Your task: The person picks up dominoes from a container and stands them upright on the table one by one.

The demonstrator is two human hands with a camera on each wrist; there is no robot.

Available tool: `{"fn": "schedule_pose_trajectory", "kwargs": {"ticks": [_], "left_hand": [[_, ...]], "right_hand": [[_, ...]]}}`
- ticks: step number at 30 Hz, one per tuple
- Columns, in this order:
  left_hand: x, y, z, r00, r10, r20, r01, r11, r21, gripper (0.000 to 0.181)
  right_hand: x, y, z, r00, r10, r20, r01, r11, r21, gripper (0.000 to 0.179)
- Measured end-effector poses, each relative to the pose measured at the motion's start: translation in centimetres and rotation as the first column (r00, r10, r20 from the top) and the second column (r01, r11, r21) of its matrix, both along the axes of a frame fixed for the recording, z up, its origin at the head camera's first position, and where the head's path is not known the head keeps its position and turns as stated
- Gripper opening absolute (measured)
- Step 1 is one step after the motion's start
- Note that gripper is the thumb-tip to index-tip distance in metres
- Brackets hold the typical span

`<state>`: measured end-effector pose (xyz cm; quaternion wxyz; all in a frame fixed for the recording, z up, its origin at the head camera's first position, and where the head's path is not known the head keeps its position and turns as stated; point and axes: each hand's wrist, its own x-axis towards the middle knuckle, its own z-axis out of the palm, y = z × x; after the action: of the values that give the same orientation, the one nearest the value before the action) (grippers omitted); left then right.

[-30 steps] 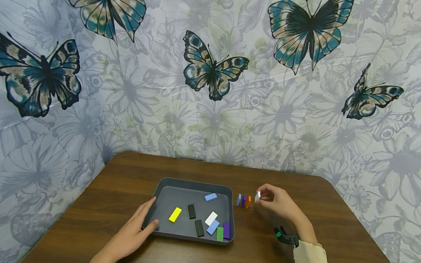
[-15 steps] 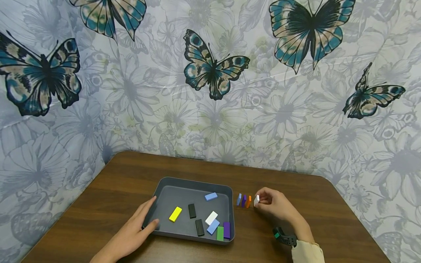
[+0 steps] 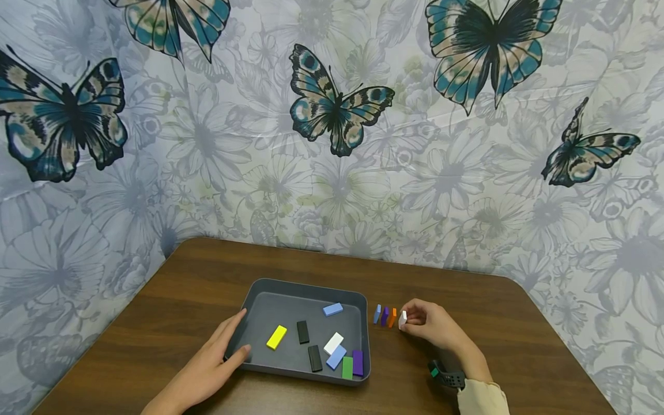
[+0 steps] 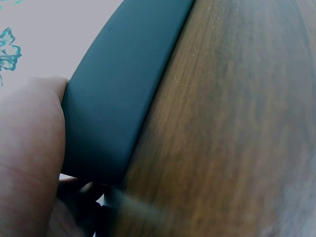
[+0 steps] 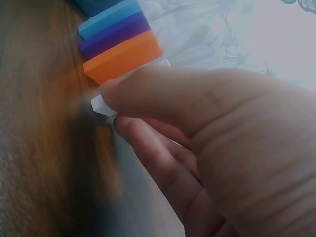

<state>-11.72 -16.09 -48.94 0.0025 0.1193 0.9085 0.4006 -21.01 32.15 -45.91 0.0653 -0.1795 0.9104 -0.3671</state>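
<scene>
My right hand [image 3: 438,329] pinches a white domino block [image 3: 403,319] between thumb and fingers, upright at the table surface. Just left of it stand an orange domino block [image 3: 392,317], a purple one [image 3: 385,316] and a light blue one [image 3: 377,314], in a row with small gaps. In the right wrist view the thumb covers most of the white block [image 5: 102,107], beside the orange block [image 5: 123,58]. My left hand [image 3: 207,360] rests on the near left corner of a dark grey tray [image 3: 306,287], fingers extended along its left side and thumb over the rim.
Several loose blocks lie flat in the tray, among them a yellow one [image 3: 276,338], a green one [image 3: 347,368] and a black one [image 3: 314,358]. The brown wooden table [image 3: 467,294] reaches back to a butterfly-patterned wall covering [image 3: 337,202].
My right hand has lowered the white block and brought it slightly left, closer to the orange block. The left hand and the tray stay in place.
</scene>
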Motion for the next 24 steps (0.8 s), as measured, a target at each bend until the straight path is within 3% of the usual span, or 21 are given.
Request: {"fn": "schedule_pose_trajectory", "kwargs": {"ticks": [6,12,24], "left_hand": [[-0.04,-0.03,-0.04,1.0,0.01,0.004,-0.01,1.0,-0.001,0.071],[-0.14,-0.04,-0.05,1.0,0.005,0.0,-0.005,1.0,-0.001,0.071],[-0.08,-0.1,-0.2,1.0,0.01,-0.009,-0.011,1.0,-0.005,0.07]], "right_hand": [[-0.03,0.03,-0.24,1.0,-0.001,0.028,0.001,1.0,-0.003,0.03],[0.0,0.3,-0.64,0.995,0.021,0.095,-0.014,0.998,-0.069,0.036],[-0.02,0.25,-0.66,0.994,0.034,0.103,-0.022,0.994,-0.109,0.04]]}}
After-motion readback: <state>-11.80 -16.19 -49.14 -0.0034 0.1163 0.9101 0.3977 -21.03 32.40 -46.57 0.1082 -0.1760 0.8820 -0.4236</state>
